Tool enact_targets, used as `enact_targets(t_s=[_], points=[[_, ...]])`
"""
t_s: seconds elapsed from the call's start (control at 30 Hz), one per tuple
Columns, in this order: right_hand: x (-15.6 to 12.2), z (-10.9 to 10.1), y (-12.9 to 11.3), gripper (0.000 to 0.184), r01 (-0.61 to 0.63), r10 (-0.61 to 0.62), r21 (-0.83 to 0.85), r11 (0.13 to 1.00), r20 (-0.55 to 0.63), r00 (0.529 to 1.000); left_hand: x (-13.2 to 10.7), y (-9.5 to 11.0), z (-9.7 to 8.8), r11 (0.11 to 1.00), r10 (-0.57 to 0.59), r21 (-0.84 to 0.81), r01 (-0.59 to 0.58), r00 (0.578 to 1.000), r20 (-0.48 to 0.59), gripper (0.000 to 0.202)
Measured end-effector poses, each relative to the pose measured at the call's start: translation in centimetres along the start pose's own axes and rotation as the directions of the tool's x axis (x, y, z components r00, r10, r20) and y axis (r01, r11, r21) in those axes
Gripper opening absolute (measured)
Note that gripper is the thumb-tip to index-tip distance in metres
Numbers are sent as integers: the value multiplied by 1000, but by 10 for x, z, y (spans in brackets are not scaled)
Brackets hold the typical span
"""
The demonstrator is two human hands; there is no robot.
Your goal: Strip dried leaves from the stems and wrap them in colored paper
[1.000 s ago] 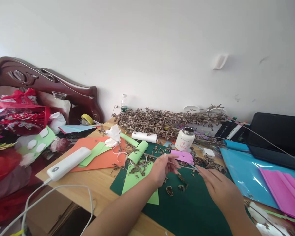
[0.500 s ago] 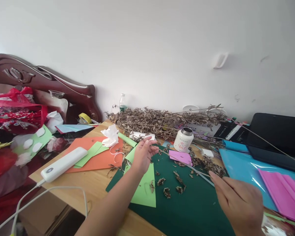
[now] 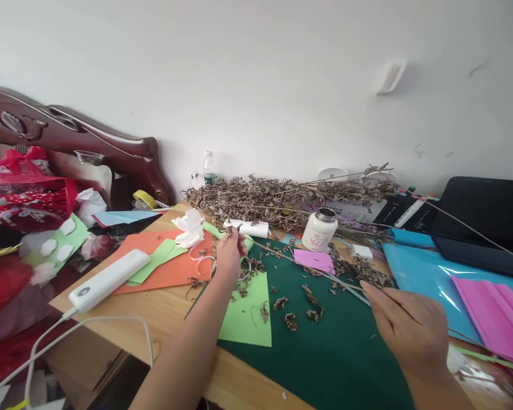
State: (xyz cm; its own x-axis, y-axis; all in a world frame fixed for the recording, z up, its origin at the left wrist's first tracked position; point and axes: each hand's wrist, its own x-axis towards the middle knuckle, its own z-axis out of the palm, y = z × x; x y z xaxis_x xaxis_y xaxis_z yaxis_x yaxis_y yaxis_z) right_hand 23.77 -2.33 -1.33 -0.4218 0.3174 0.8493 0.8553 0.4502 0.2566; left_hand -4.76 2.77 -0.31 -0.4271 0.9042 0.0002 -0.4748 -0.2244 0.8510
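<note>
My right hand (image 3: 405,324) is closed around a long, thin dried plant stem (image 3: 307,263), which slants across the green cutting mat (image 3: 324,359) toward my left hand. Past the right hand, its other end sticks out to the right. My left hand (image 3: 229,253) is pinched near the stem's far tip, with a small brown dried leaf (image 3: 234,228) at the fingertips. Loose dried leaves (image 3: 290,322) lie on the mat and on a light green paper sheet (image 3: 251,319). A pink paper piece (image 3: 314,261) sits under the stem, before a white bottle (image 3: 319,230).
A heap of dried plants (image 3: 256,199) lies along the wall. To the left are a white power bank (image 3: 109,280) with a cable, orange paper (image 3: 154,256) and a white tissue (image 3: 189,228). A blue plastic folder (image 3: 418,279) and a dark tablet (image 3: 487,222) stand right.
My left hand has moved left and slightly up, toward and past the stem's tip. Dried leaf bits now show on the green paper beneath it. The right hand keeps its hold with little movement.
</note>
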Motion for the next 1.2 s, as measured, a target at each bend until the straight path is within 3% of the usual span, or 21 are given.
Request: enact_targets(t_s=[0.2,0.3,0.43,0.6,0.67,0.73,0.8,0.87,0.93,1.03,1.1,1.2], points=[[-2,3,2,14,-22,22,31,999,4,1000,3,-9,-5,953,121,281,-112,993,-15,33],[-2,6,3,15,-3,5,87,996,-20,1000,5,-12,-5,960,113,259,-110,994,4,32],[-2,8,4,19,8,-5,115,993,-32,999,3,-17,-4,964,126,216,-154,982,139,27],[-4,10,5,21,-27,29,138,990,-16,999,-12,-25,1,856,48,471,-215,939,342,25],[-4,11,5,21,-38,40,138,990,-13,999,-21,-27,4,732,-20,607,-311,880,475,25],[-5,12,6,22,-45,47,137,990,-11,999,-29,-29,7,530,-86,680,-507,765,638,27],[-5,13,7,22,-49,51,133,990,-14,999,-34,-29,9,347,-153,652,-674,646,748,26],[-5,13,7,23,-50,52,132,990,-19,998,-34,-26,9,289,-198,638,-714,607,770,27],[-5,13,8,23,-45,48,137,990,-17,999,-30,-20,6,369,-202,677,-636,657,727,36],[-6,12,9,22,-41,43,139,989,-10,999,-18,-11,1,700,-106,618,-358,804,586,43],[-6,11,9,21,-35,37,138,990,-14,999,-9,-7,-1,907,-13,388,-163,911,413,36],[-6,10,9,22,-20,22,144,989,-15,1000,3,-2,-4,999,-10,32,6,988,152,30]])
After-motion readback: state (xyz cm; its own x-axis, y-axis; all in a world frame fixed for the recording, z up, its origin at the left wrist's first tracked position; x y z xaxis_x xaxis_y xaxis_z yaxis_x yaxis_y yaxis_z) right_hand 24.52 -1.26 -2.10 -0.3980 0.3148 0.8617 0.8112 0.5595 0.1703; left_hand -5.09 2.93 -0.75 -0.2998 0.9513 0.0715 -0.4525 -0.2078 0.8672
